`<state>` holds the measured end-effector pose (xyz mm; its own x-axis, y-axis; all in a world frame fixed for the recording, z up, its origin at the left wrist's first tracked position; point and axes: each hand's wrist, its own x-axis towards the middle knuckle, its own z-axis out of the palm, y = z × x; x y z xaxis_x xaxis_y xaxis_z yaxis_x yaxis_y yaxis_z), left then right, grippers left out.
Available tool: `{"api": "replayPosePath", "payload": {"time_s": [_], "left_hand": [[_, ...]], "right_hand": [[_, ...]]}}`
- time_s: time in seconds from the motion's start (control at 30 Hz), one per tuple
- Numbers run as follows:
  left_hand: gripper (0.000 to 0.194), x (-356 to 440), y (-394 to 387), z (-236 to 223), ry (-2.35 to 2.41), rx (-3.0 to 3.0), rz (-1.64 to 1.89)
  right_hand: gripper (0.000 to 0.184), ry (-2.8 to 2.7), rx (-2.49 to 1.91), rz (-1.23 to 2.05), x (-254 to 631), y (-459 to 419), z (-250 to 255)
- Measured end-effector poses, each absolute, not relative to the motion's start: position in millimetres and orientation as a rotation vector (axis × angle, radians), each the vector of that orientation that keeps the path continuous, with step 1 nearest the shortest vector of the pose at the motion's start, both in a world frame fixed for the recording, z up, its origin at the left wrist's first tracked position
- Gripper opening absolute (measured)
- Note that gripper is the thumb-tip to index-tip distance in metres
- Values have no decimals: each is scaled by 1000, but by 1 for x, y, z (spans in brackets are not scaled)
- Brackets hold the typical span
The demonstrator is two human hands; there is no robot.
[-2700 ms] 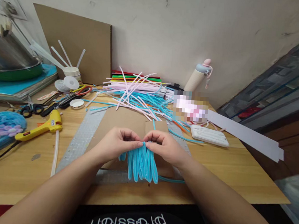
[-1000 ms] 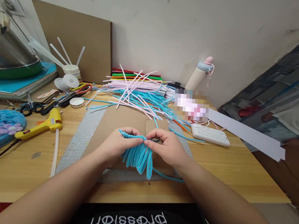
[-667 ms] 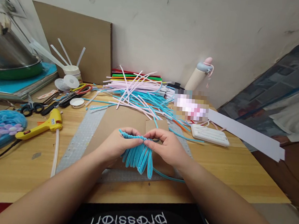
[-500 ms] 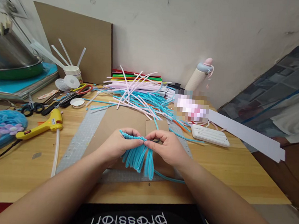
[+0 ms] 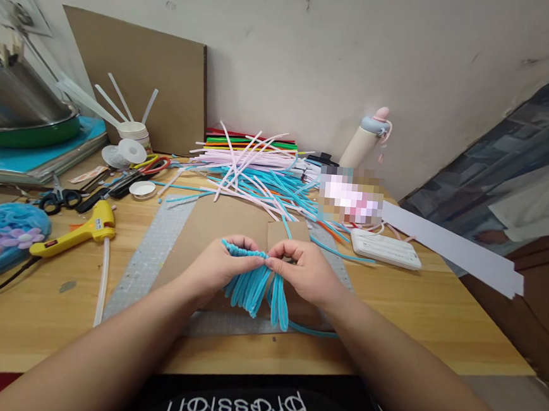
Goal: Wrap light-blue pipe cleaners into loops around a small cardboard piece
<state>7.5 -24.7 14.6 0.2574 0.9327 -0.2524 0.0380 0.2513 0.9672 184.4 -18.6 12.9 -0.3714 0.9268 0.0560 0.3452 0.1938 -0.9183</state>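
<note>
Blue pipe-cleaner loops [image 5: 250, 292] — hanging below left hand [image 5: 221, 263], right hand [image 5: 308, 270], both pinching the top edge

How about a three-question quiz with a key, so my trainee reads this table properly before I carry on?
1. What are the left hand and right hand both pinching?
2. True or false: the yellow glue gun lies on the table, left of both hands.
3. Which is nearest the glue gun: A, bottle; B, black scissors; C, white strip?

Key: 1. Looped blue pipe cleaners. 2. True. 3. B.
</note>
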Motion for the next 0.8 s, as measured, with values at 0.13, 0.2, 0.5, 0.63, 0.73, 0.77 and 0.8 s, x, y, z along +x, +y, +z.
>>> {"api": "replayPosePath", "payload": {"time_s": [0.13,0.2,0.5,0.63,0.73,0.77,0.8], "left_hand": [[27,8,-24,19,1119,1118,866],[27,7,-24,22,1111,1096,885],[27,5,-24,19,1136,1059,953],[26,5,-23,20,1106,1011,909],[25,5,-23,21,1062,988,904],[25,5,-24,21,1045,981,907],[24,5,-24,21,1024,968,905]], "right_hand": [[19,-1806,-1137,1190,185,-17,16],[24,-1771,-1113,1198,187,-16,17],[14,-1899,-1142,1066,188,-17,21],[10,-1919,-1137,1088,190,-17,24],[14,-1843,-1115,1291,191,-15,23],[15,-1798,-1101,1371,191,-14,22],[16,-1747,-1080,1451,192,-14,21]]}}
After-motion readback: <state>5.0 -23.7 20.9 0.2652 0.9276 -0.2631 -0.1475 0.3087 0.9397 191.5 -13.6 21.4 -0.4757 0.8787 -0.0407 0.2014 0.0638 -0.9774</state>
